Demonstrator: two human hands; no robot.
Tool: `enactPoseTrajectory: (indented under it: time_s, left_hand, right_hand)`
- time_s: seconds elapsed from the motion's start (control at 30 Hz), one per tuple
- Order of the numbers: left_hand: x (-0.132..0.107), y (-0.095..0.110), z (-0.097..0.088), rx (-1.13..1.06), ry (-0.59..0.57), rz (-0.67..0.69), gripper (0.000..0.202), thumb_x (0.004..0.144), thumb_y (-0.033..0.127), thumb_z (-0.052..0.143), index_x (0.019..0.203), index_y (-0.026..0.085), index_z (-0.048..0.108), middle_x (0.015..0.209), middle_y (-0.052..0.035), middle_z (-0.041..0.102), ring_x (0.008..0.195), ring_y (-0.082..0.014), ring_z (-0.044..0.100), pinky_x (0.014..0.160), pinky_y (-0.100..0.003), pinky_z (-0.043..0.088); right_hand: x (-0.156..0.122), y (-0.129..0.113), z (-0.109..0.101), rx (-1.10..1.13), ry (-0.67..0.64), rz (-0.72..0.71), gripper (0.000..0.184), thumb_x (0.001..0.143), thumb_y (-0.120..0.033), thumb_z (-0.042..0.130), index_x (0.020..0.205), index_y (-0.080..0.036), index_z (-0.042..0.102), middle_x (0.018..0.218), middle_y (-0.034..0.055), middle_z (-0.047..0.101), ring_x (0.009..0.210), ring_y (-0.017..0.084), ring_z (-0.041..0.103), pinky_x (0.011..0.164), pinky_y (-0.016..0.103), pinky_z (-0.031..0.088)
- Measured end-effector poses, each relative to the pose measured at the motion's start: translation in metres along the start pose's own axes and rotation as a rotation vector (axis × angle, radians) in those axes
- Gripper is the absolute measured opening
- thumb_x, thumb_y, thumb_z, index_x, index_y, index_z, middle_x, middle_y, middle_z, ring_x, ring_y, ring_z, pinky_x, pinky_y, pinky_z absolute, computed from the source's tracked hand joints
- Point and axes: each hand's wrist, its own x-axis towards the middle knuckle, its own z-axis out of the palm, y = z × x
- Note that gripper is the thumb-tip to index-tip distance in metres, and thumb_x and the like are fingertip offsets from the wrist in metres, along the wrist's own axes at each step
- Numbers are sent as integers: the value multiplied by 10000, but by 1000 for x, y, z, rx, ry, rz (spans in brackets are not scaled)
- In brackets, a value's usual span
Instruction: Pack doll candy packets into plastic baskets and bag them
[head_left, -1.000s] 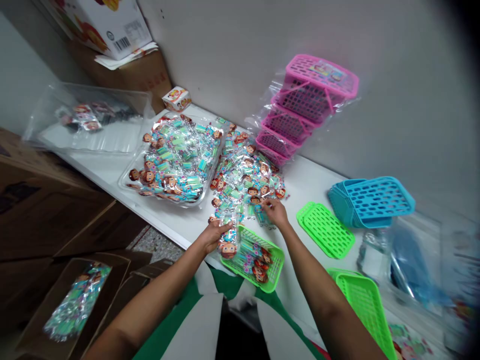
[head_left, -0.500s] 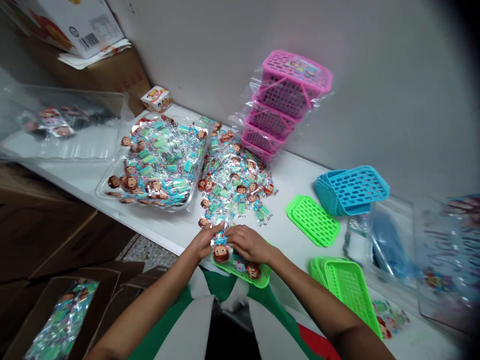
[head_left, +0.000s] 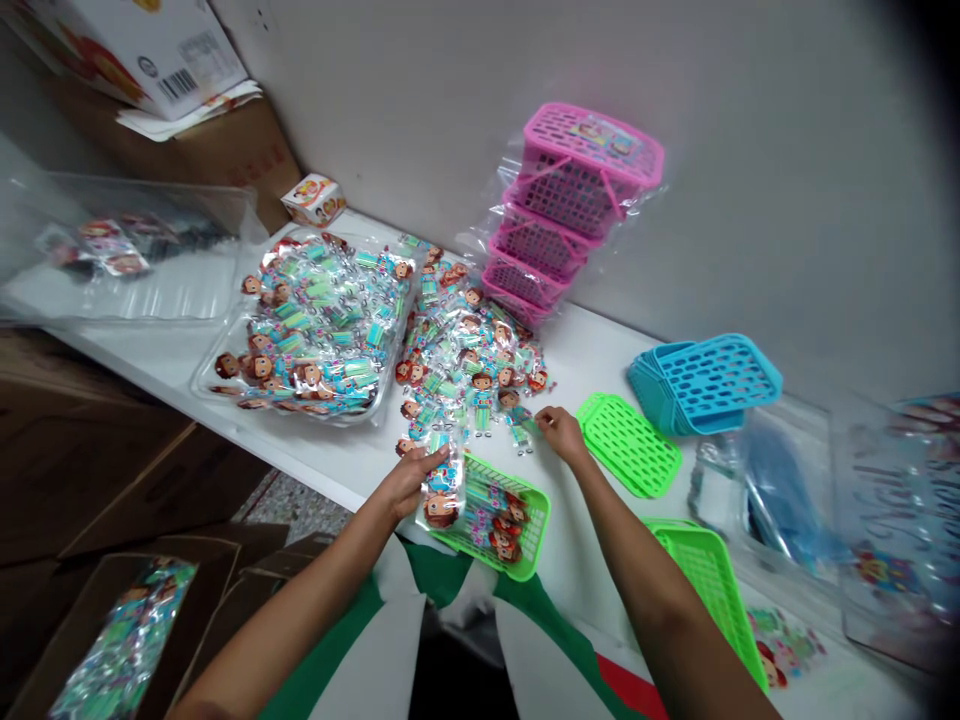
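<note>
My left hand (head_left: 409, 488) grips a clear doll-printed packet (head_left: 442, 495) between thumb and fingers, over the left end of a green basket (head_left: 534, 555). Inside that basket lie several more doll-printed packets (head_left: 501, 520), partly hidden by the held one. My right hand (head_left: 562, 436) is at the right edge of a loose pile of packets (head_left: 457, 345). Its fingers are pinched together on the edge of a single doll-printed packet (head_left: 516, 418) lying on the table.
A clear tray (head_left: 386, 385) heaped with packets stands left of the pile. Pink baskets (head_left: 592, 165) are stacked in plastic against the wall. To the right are blue baskets (head_left: 712, 385), green lattice pieces (head_left: 630, 445) and more green baskets (head_left: 705, 570). Cardboard boxes (head_left: 97, 430) are at the left.
My right hand has moved from the green basket up and right to the edge of the packet pile. The basket's contents show more now. My left hand still holds its packet.
</note>
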Motion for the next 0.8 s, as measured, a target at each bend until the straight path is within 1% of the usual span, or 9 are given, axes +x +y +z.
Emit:
enactPoseTrajectory:
  time_s: [0.13,0.27,0.4,0.47,0.53,0.57,0.63,0.7,0.8]
  left_hand:
    - [0,-3,8,10,-29,3,286,715,299,746,907,106,657,808,-98,719,684,-198,681,697,-307,532]
    - [-3,-3,17,-35,-85,0,290,733,307,727,963,143,661,845,-100,721,795,-235,689,717,-315,526]
    - [-8,-1,17,-90,-130,-6,374,780,449,649,992,141,658,863,-112,718,891,-264,675,740,-334,533]
    - [-9,-1,14,-50,-128,4,353,756,393,691,1001,141,656,879,-106,720,870,-264,679,738,-336,535]
    - [-10,-1,11,-3,-107,28,347,712,275,743,1019,144,650,893,-95,724,816,-251,688,740,-340,538]
    - [-11,-1,9,3,-87,35,360,697,232,752,1029,142,646,892,-93,725,786,-244,691,740,-344,541]
    - [-10,-1,6,-19,-39,23,365,690,198,747,1032,123,642,860,-97,726,734,-234,694,731,-352,547]
    - [-10,0,4,-40,-14,-13,354,690,178,736,1022,100,641,824,-105,724,711,-230,695,721,-348,550]
    - [-12,0,2,-49,-62,-45,357,694,171,726,1031,99,637,828,-111,721,722,-229,697,727,-344,551]
  right_hand:
    - [-46,-39,-10,363,218,-504,148,884,-237,487,937,-215,623,930,58,594,897,186,575,786,323,488]
    - [-80,-85,-5,340,77,-901,242,890,-164,442,1072,-236,583,1050,88,593,979,203,560,814,358,496]
    - [-88,-103,7,159,33,-1024,273,888,-122,394,1066,-207,584,1019,99,610,969,216,550,822,380,483]
    - [-85,-101,12,145,-20,-1051,267,885,-124,407,1065,-205,586,1029,93,614,985,211,548,842,378,476]
    - [-77,-92,15,201,-53,-986,276,887,-147,417,1104,-214,573,1096,88,601,1022,200,549,856,362,476]
    - [-71,-85,17,227,-39,-877,276,893,-171,418,1124,-217,563,1122,87,591,1021,195,558,849,354,480]
    - [-52,-69,19,194,25,-513,271,906,-269,437,1147,-207,543,1134,98,578,970,202,592,806,347,491]
    - [-29,-51,24,37,43,-109,366,873,-406,506,1151,-168,522,1117,131,571,904,231,623,753,355,492]
    - [1,-27,32,-143,-41,242,546,768,-472,629,1155,-114,488,1143,198,554,924,279,631,722,352,482]
